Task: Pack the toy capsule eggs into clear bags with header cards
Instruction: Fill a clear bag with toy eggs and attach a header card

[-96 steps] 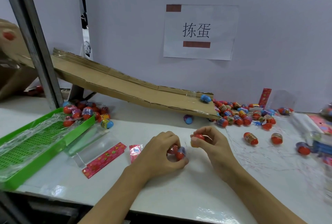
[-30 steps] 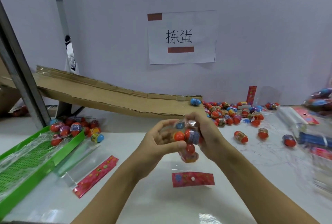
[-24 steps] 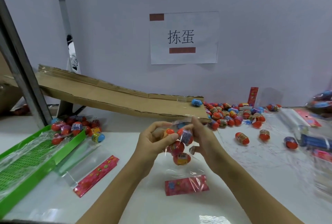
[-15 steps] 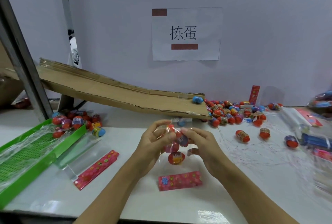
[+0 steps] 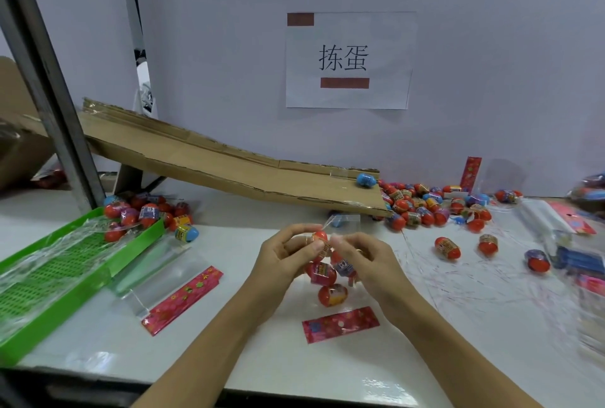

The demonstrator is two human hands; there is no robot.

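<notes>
- White table [image 5: 98, 339] under me, loose eggs [image 5: 422, 207] piled below the cardboard ramp [image 5: 212, 162].
- My left hand [image 5: 281, 260] and right hand [image 5: 370, 260] both pinch the clear bag [image 5: 330, 280] mouth, eggs inside, header card [image 5: 340, 325] hanging lowest.

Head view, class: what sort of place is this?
Probably a small packing workstation: a cardboard chute feeds a pile of capsule eggs, and both hands are filling a clear bag with a red header card.
</notes>
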